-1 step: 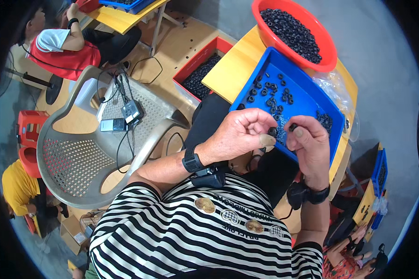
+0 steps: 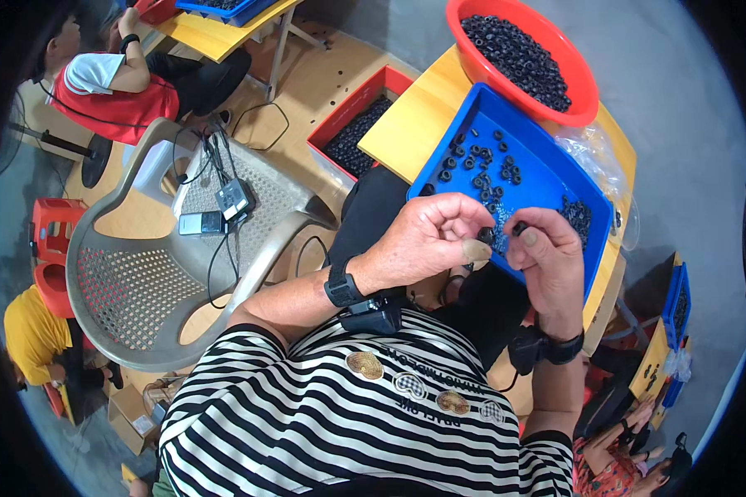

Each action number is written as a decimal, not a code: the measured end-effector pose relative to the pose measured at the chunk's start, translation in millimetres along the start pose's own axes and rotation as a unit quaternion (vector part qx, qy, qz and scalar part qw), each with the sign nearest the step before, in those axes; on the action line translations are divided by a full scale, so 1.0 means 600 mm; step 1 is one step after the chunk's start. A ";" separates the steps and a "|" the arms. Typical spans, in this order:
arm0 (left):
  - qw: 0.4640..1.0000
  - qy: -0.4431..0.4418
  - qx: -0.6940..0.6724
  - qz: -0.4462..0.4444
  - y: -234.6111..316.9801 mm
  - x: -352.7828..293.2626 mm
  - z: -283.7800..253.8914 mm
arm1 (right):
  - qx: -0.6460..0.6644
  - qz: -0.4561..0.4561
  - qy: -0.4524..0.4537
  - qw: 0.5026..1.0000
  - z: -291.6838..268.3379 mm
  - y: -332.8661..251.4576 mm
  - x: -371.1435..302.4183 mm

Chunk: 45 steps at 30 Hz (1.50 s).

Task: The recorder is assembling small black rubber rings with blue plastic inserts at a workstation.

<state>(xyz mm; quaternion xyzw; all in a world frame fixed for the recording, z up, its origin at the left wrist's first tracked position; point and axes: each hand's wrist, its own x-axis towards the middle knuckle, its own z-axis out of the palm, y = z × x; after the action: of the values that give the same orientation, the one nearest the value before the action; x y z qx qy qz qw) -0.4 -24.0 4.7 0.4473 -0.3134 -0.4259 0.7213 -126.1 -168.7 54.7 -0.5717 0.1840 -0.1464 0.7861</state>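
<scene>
My left hand (image 2: 429, 238) is closed in a pinch, thumb and fingertips on a small black ring-shaped part (image 2: 486, 236). Just to its right, my right hand (image 2: 554, 263) pinches another small black part (image 2: 520, 228) between thumb and forefinger. A small gap separates the two parts. Both hands are over the near edge of a blue tray (image 2: 539, 157). Loose black ring-shaped parts (image 2: 482, 157) lie scattered in it, with a denser heap of small pieces (image 2: 577, 217) at its right side. Tan coverings show on both thumbs.
A red basin (image 2: 590, 79) full of black rings stands behind the tray on a yellow table (image 2: 406, 124). A clear plastic bag (image 2: 593, 157) lies beside it. On the floor sits a red bin (image 2: 327, 124) of black parts. A grey chair (image 2: 141, 290) holding cabled devices is left; other people sit around.
</scene>
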 end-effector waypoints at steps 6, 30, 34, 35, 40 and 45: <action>0.999 -0.020 0.024 0.008 -0.003 -0.002 0.016 | 0.068 0.004 0.003 0.998 -0.007 0.029 -0.024; 0.995 -0.016 0.094 0.042 -0.010 -0.015 0.013 | -0.418 -0.245 0.049 0.873 0.023 0.011 -0.035; 0.992 -0.010 0.117 0.047 -0.012 -0.015 0.009 | -0.441 -0.248 0.024 0.862 0.027 0.005 -0.032; 0.992 -0.010 0.116 0.046 -0.013 -0.015 0.008 | -0.438 -0.232 0.023 0.868 0.029 0.005 -0.032; 0.992 -0.008 0.116 0.054 -0.013 -0.017 0.005 | -0.437 -0.261 0.008 0.861 0.029 0.006 -0.028; 0.992 -0.007 0.109 0.066 -0.009 -0.014 0.005 | -0.449 -0.286 0.004 0.847 0.029 0.002 -0.025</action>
<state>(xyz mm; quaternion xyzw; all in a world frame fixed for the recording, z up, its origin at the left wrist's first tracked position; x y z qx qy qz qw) -8.6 -18.8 0.2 0.4982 -0.3918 -0.3439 0.6928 -131.5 -147.0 60.1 -0.8886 0.0613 -0.2688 0.3665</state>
